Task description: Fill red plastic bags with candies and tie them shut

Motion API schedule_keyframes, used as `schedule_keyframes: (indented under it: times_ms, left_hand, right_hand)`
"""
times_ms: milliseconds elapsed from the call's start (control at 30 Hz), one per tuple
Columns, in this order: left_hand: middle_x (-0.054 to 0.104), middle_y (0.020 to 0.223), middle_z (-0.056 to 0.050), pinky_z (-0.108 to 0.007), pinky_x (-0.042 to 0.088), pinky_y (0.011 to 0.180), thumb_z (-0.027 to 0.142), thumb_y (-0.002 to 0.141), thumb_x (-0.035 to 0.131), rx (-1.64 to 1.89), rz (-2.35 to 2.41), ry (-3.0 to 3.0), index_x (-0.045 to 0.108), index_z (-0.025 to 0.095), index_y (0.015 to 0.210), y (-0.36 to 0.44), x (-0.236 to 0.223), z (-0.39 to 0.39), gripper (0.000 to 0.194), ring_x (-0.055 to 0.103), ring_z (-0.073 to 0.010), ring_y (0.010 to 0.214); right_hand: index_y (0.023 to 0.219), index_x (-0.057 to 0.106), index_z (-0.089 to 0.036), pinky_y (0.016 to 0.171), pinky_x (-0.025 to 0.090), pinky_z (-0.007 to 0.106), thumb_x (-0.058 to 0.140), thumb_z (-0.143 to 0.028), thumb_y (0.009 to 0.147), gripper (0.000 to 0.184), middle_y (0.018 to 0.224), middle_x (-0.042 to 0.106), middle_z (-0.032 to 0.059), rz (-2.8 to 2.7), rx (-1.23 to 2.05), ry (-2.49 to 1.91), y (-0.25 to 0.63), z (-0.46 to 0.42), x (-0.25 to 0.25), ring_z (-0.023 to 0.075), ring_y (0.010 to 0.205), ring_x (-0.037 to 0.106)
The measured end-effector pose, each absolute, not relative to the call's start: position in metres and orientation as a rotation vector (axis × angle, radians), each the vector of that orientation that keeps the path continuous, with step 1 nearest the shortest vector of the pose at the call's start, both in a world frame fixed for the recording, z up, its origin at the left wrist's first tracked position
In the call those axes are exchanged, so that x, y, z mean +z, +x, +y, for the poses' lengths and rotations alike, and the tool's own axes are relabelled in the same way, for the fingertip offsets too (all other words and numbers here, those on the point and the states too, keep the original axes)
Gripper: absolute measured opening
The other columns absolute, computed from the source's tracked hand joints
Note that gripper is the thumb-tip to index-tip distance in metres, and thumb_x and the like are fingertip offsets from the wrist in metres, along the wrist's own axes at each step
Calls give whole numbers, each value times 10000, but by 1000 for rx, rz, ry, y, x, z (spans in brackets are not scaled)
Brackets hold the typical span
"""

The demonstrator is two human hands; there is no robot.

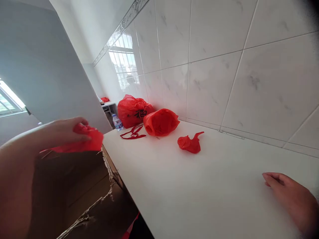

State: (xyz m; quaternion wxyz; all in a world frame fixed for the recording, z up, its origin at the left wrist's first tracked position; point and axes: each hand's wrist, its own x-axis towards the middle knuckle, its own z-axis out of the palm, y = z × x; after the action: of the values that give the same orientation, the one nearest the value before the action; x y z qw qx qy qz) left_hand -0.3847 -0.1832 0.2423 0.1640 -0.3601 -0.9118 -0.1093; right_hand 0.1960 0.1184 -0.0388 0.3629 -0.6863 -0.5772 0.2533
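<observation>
Four red plastic bags appear in view. Three lie on the white counter (224, 189): a full printed red plastic bag (132, 111) bearing a black character, an open red plastic bag (160, 122) on its side, and a crumpled red plastic bag (189, 143). The left hand (62, 134) is closed on the fourth red plastic bag (87, 142) above the open cardboard box (74, 189). The right hand (286, 197) rests open on the counter, empty. Box contents appear indistinct in the shadow.
</observation>
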Motion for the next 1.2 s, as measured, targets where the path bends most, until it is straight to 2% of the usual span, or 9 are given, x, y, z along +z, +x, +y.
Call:
schedule_keyframes:
  times_ms: [167, 267, 400, 500, 600, 733, 900, 1033, 1200]
  left_hand:
    - [546, 1209, 46, -350, 337, 943, 537, 666, 617, -239, -2494, -1703, 487, 286, 1264, -353, 219, -140, 662, 506, -192, 1093]
    - [632, 1109, 12, -282, 408, 853, 431, 603, 733, -568, -2397, -2240, 603, 280, 1135, -290, 200, -70, 568, 577, -203, 994]
    - [680, 858, -25, -270, 459, 679, 199, 329, 858, -1259, -2722, -2297, 667, 218, 885, -222, 154, 24, 588, 622, -215, 739]
    - [644, 772, -18, -305, 481, 643, 205, 431, 852, -1458, -2742, -2270, 617, 188, 876, -183, 110, 70, 503, 624, -210, 689]
    - [624, 908, -39, -315, 510, 700, 286, 833, 614, -1672, -2597, -2365, 596, 128, 954, -135, 68, 89, 200, 606, -147, 778]
    - [614, 754, -13, -268, 476, 601, 100, 745, 606, -2033, -2329, -2569, 591, 130, 805, -64, 26, 86, 69, 576, -130, 663]
    - [651, 796, -31, -260, 473, 584, 45, 609, 479, -2568, -2008, -2812, 495, 168, 687, -26, 9, 71, 147, 606, -140, 678]
    - [635, 826, -30, -320, 515, 681, 113, 606, 469, -2995, -1918, -2568, 398, 190, 687, -45, 8, 76, 132, 618, -143, 716]
    - [608, 855, -27, -331, 506, 772, 163, 622, 503, -3174, -1994, -2145, 396, 198, 698, -67, 3, 88, 136, 605, -137, 770]
  right_hand:
    - [741, 605, -321, 616, 384, 392, 572, -446, 690, 139, 861, 695, 103, -1557, 708, -1884, 180, 100, -21, 218, 640, 575]
    - [772, 606, -309, 615, 395, 373, 540, -462, 707, 179, 875, 690, 82, -1649, 646, -1844, 174, 90, -20, 226, 676, 591]
    - [816, 605, -274, 630, 417, 351, 473, -474, 740, 251, 889, 683, 43, -1710, 552, -1763, 168, 76, -22, 242, 753, 610]
    - [795, 604, -246, 652, 432, 343, 464, -484, 753, 279, 802, 680, 36, -1671, 556, -1683, 163, 65, -20, 228, 724, 610]
    - [937, 592, -229, 606, 454, 335, 516, -541, 735, 380, 751, 665, 32, -1472, 768, -1562, 154, 56, -13, 205, 629, 604]
    - [1316, 365, -267, 522, 461, 304, 637, -578, 675, 762, 1112, 620, 86, -1151, 1103, -1311, 140, 47, 1, 178, 655, 602]
    - [993, 601, -211, 466, 360, 241, 672, -483, 715, 395, 690, 573, -6, -1216, 1284, -1135, 138, 49, 7, 120, 552, 457]
    - [665, 545, -195, 459, 331, 254, 649, -477, 728, 307, 511, 453, -36, -1118, 1128, -1228, 144, 57, 4, 112, 488, 391]
    - [778, 594, -196, 585, 433, 299, 601, -442, 761, 247, 637, 575, 9, -1047, 944, -1290, 145, 57, 13, 151, 572, 505]
